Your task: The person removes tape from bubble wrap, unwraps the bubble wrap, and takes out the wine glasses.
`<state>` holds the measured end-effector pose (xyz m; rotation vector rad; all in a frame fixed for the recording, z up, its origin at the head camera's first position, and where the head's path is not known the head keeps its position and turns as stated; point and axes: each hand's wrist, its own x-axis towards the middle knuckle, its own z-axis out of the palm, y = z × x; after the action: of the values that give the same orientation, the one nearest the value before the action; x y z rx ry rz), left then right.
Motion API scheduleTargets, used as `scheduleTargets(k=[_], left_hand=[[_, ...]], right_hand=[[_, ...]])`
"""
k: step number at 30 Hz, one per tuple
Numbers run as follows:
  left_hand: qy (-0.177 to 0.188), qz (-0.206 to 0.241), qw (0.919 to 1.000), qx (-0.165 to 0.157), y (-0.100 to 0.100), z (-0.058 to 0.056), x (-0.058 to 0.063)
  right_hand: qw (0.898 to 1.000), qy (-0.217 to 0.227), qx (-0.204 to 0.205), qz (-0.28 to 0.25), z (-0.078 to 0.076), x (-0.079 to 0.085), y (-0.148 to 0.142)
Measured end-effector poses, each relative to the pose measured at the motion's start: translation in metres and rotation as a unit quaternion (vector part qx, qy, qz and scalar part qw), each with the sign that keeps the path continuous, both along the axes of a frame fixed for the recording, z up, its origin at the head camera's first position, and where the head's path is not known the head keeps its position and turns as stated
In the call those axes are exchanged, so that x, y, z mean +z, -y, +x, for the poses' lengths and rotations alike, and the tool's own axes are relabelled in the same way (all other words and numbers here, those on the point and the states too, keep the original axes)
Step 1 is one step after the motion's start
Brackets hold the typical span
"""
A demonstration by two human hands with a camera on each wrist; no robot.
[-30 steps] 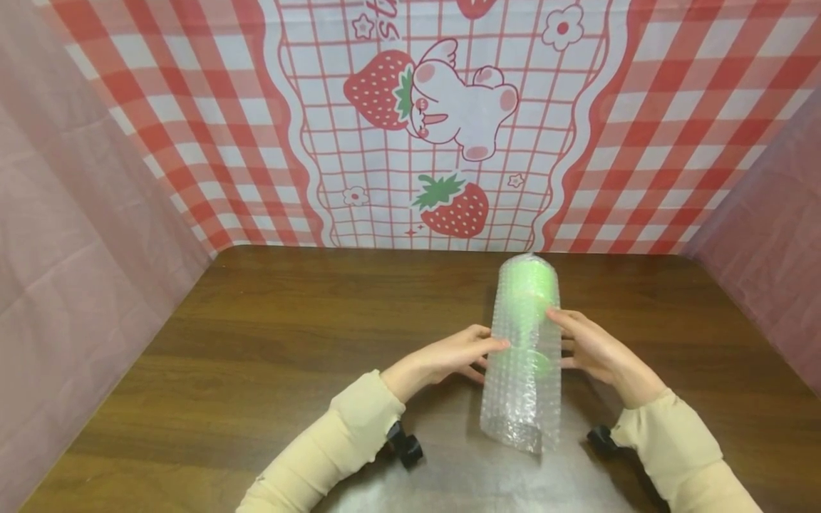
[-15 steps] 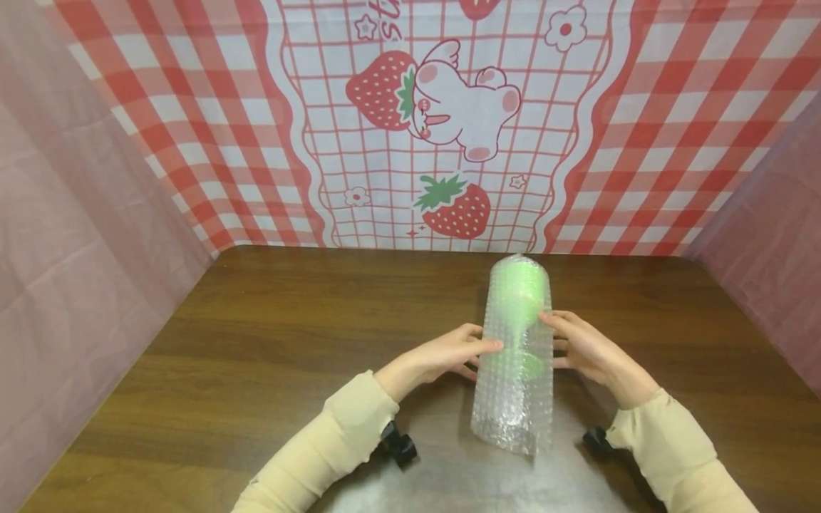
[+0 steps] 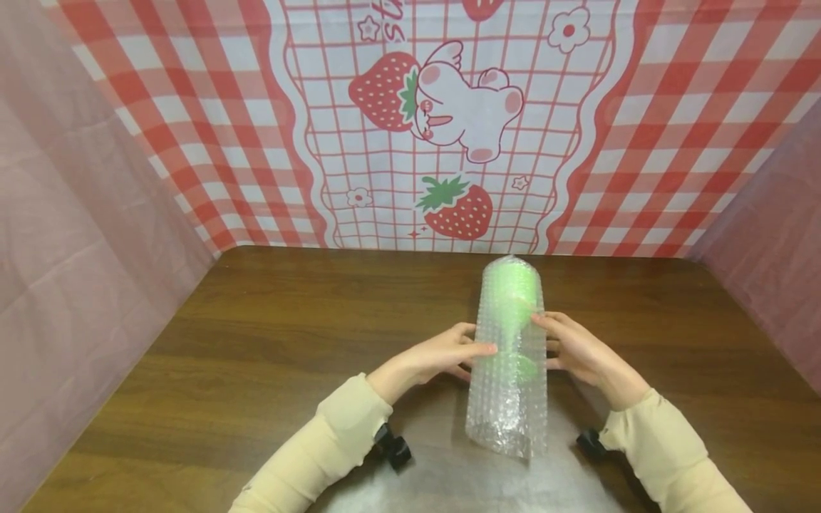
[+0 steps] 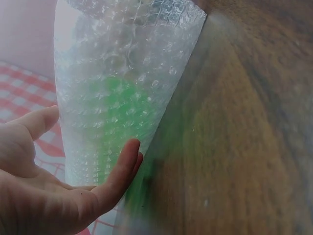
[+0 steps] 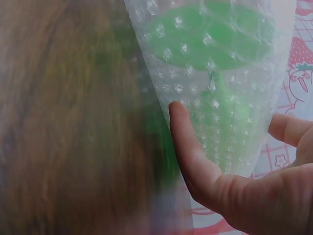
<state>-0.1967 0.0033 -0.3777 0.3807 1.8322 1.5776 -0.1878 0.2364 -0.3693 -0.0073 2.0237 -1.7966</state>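
Observation:
A sleeve of clear bubble wrap (image 3: 507, 417) surrounds a green stemmed goblet (image 3: 514, 288), right of the middle of the table. The goblet's bowl points to the far side; its round foot (image 5: 212, 36) and thin stem show through the plastic in the right wrist view. My left hand (image 3: 436, 356) holds the bundle's left side, thumb on top and fingers low along the side. Opposite it, my right hand (image 3: 584, 353) grips the right side, thumb near the bowl. Loose wrap extends past the foot, towards me.
The brown wooden table (image 3: 269, 356) runs back to a red-and-white checked cloth (image 3: 224, 128) with strawberry prints. Pale pink curtains (image 3: 83, 235) hang at both sides. A black wrist mount (image 3: 393, 447) juts from under each sleeve.
Both hands have shifted slightly left together with the wrapped goblet. Their hold on it looks the same.

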Motion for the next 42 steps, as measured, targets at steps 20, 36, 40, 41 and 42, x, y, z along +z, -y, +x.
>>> scheduleTargets(k=[20, 36, 40, 41, 42], left_hand=[[-0.005, 0.005, 0.9998, 0.021, 0.018, -0.001, -0.001], [0.001, 0.008, 0.9984, 0.055, 0.034, -0.002, -0.003], [0.004, 0.008, 0.9973, 0.073, 0.037, -0.003, -0.002], [0.004, 0.007, 0.9970, 0.077, 0.038, -0.003, -0.002], [0.005, 0.006, 0.9967, 0.080, 0.038, -0.003, -0.002]], right_hand=[[1.000, 0.004, 0.008, -0.024, -0.003, -0.003, 0.020], [0.999, 0.010, 0.018, -0.037, -0.004, -0.005, 0.036], [0.999, 0.012, 0.018, -0.041, -0.004, -0.006, 0.040], [0.999, 0.012, 0.020, -0.042, -0.005, -0.006, 0.041], [0.999, 0.011, 0.021, -0.044, -0.005, -0.006, 0.042]])
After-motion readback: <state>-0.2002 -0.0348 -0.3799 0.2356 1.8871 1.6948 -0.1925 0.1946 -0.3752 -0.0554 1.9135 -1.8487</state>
